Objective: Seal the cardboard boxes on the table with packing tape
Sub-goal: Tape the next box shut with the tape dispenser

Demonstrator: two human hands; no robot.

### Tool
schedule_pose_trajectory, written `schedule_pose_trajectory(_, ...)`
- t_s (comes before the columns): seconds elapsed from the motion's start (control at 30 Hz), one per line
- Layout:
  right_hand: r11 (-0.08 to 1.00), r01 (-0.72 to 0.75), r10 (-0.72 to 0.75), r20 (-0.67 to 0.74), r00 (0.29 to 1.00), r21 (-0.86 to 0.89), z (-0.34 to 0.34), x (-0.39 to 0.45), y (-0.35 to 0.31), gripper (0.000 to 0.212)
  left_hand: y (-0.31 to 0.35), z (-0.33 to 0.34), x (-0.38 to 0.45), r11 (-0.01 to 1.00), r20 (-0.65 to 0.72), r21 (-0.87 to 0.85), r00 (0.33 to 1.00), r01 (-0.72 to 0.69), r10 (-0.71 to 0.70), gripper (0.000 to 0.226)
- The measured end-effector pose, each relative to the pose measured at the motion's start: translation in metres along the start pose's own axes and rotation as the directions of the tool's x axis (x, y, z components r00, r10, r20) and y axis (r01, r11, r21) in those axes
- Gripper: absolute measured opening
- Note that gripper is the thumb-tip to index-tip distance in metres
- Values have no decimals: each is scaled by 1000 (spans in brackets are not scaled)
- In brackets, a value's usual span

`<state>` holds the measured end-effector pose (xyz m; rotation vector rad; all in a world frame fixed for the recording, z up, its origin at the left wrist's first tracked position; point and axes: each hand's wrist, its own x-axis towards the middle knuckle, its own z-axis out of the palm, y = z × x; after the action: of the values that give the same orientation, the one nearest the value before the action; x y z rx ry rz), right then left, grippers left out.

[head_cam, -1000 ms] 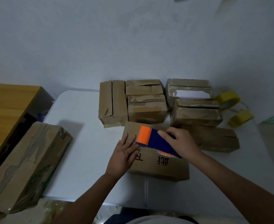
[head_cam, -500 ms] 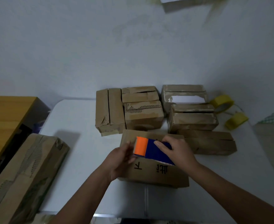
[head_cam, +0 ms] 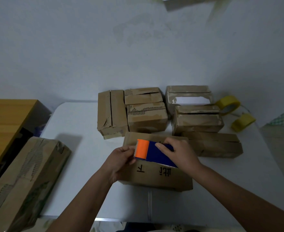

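- a wooden cabinet (head_cam: 5, 121) stands at the far left, beside the white table (head_cam: 74, 124).
- a long, worn cardboard box (head_cam: 25, 178) lies tilted at the table's left edge, partly hanging past it.
- at the back of the table, left of centre, a tall box (head_cam: 112, 113) with a split down its top stands just beside two stacked-looking boxes (head_cam: 145, 111) with torn corrugated edges.
- the left hand (head_cam: 119, 162) reaches in over the near box, its fingers curled and pinching at the toothed orange end of the dispenser; whether it holds a tape end there i cannot tell.
- the near box (head_cam: 156, 179), with dark printed marks on its front face, sits in the middle of the table under both hands.
- the tape dispenser (head_cam: 152, 152), orange at its left end and blue along the body, is held just above the top of the near box.
- the right hand (head_cam: 179, 154) grips the blue body from above, fingers wrapped over it.
- to the right, two more boxes (head_cam: 194, 113) stand one behind the other, the rear one showing a white opening, and a low box (head_cam: 216, 144) lies in front of them.
- two yellow tape rolls (head_cam: 235, 113) rest near the table's far right corner, close to each other.
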<state>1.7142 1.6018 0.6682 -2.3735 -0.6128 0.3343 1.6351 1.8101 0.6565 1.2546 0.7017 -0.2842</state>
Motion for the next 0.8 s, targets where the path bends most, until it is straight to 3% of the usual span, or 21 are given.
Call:
schedule_pose_trajectory(0.1, 1000, 6, -6, 22, 1000, -9, -3, 2, -1, 30, -2, 2, -2, 993, -67, 90, 994, -78, 85, 25)
schedule_pose_trajectory(0.33, 998, 25, -19, 92, 996, -61, -17, 7, -8, 38, -3, 4, -6, 979, -153, 119, 971, -166, 183, 21)
schedule_pose_trajectory(0.53, 983, 11, 12, 123, 992, -183, -29, 7, 0, 40, 0, -50, 5, 977, -311, -61, 933, -207, 178, 13)
schedule_pose_trajectory(0.8, 942, -34, 74, 106, 992, -335, -15, 23, 4, 47, -22, -81, 25, 993, -332, -47, 940, -106, 85, 15)
